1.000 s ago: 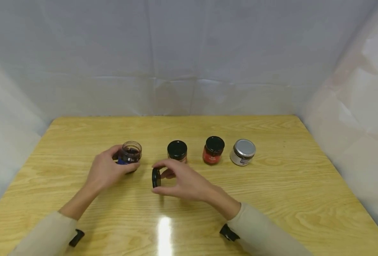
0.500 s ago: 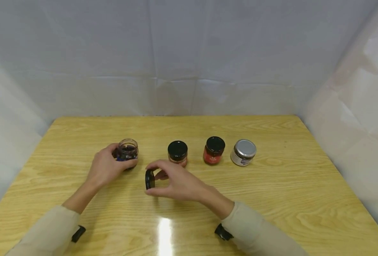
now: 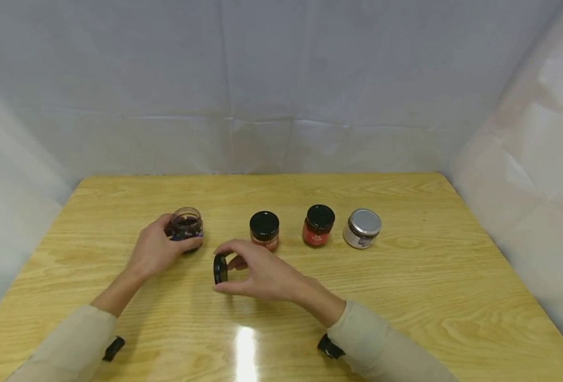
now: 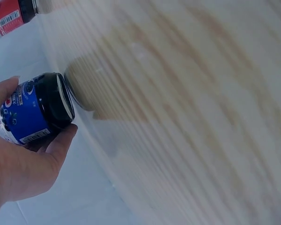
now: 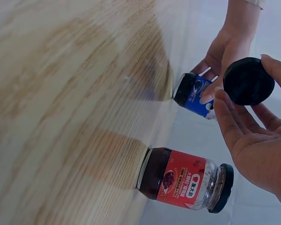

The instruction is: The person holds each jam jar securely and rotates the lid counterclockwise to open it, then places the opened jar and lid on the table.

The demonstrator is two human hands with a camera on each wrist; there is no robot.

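In the head view my left hand [image 3: 154, 248] grips a lidless glass jar [image 3: 186, 227] of dark contents, its mouth facing up. The left wrist view shows the blue label of this jar [image 4: 24, 112] between fingers and thumb. Its base is at or very close to the tabletop; I cannot tell if it touches. To the right, my right hand [image 3: 268, 271] pinches a black lid [image 3: 220, 269] by its rim, standing on edge above the table. The lid [image 5: 248, 81] shows its round face in the right wrist view.
Behind the right hand stands a black-lidded jar with a red label [image 3: 264, 231]. Farther right are another red-labelled jar [image 3: 318, 225] and a white-labelled jar with a silver lid [image 3: 362, 228]. The wooden table [image 3: 429, 297] ends at pale sheeting [image 3: 281, 85] behind and beside it.
The left hand has moved slightly left and back with the jar. The right hand has shifted left with the lid, uncovering more of the nearest red-labelled jar.
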